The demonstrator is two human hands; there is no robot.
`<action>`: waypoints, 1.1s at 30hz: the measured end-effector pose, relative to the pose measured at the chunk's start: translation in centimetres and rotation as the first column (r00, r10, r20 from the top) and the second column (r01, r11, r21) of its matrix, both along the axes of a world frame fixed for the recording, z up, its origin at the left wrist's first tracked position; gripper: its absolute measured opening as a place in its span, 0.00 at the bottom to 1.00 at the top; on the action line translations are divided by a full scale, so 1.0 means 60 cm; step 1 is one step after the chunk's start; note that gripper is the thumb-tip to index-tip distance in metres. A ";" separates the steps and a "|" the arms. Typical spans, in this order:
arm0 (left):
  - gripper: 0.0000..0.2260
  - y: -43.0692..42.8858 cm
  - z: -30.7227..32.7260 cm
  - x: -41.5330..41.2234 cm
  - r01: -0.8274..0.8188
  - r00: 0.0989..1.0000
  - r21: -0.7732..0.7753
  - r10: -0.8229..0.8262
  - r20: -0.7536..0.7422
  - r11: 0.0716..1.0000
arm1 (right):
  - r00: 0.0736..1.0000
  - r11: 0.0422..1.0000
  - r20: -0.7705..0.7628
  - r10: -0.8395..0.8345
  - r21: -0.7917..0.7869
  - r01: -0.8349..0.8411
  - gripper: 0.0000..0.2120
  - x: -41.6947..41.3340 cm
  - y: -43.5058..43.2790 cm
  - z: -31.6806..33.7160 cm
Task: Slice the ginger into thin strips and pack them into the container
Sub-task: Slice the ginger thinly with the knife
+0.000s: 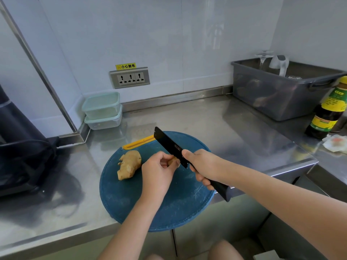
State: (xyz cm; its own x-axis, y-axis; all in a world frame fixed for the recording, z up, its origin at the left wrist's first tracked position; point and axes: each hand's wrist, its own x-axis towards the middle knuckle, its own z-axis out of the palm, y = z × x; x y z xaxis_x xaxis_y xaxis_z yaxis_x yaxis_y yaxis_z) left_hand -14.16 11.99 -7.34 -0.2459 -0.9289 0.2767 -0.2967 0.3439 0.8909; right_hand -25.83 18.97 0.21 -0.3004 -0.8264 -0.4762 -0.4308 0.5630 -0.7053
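Underneath everything, a brushed steel surface, flat and reflective. At one o'clock, set well back from the cutting, a grey plastic tub. At centre, overhanging the near edge for easy reach, a round blue cutting board, matte and knife-scored. Wrapped around the handle, the right grip; holds a black rectangular knife, blade pointing toward eleven o'clock. Stacked at ten o'clock, lidded, probably awaiting strips, two translucent containers. At nine o'clock on the board, a knobbly tan ginger root, uncut. Pinched in the left grip, just beside the blade, a small ginger piece, seemingly steadied for slicing.
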 end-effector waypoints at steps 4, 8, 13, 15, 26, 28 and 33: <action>0.03 0.002 0.002 0.001 0.000 1.000 -0.014 0.000 0.016 1.000 | 1.000 1.000 -0.020 0.006 -0.005 -0.006 0.23 0.006 -0.013 0.000; 0.03 0.003 0.009 0.002 0.001 1.000 0.006 -0.001 0.001 1.000 | 1.000 1.000 -0.013 0.006 0.005 -0.006 0.23 0.011 -0.020 0.005; 0.04 0.005 0.009 0.003 0.001 1.000 0.011 -0.001 -0.007 1.000 | 1.000 0.998 -0.006 -0.025 0.058 0.025 0.24 0.004 0.017 0.001; 0.05 0.004 0.006 0.001 -0.005 1.000 0.003 0.005 0.003 1.000 | 0.997 0.995 0.047 -0.056 0.086 0.052 0.24 -0.007 0.037 -0.004; 0.05 0.003 0.002 -0.001 -0.023 0.999 -0.029 0.023 0.023 0.999 | 0.995 0.994 0.043 -0.085 0.069 0.082 0.23 0.006 0.020 -0.011; 0.05 0.005 0.004 0.001 -0.024 1.000 -0.031 0.024 0.014 0.999 | 0.998 0.997 0.028 -0.053 0.052 0.051 0.23 0.014 0.001 -0.014; 0.04 0.005 0.007 0.002 -0.015 1.000 0.011 0.015 -0.004 1.000 | 0.998 0.997 0.012 -0.055 0.051 0.054 0.24 0.021 -0.018 -0.016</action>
State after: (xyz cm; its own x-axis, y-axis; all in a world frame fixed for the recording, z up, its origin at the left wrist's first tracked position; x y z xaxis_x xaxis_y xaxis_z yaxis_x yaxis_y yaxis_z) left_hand -14.04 12.32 -6.89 -0.2314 -0.9353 0.2678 -0.2983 0.3302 0.8955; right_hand -24.56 17.88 -0.74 -0.3377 -0.7839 -0.5210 -0.3895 0.6203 -0.6808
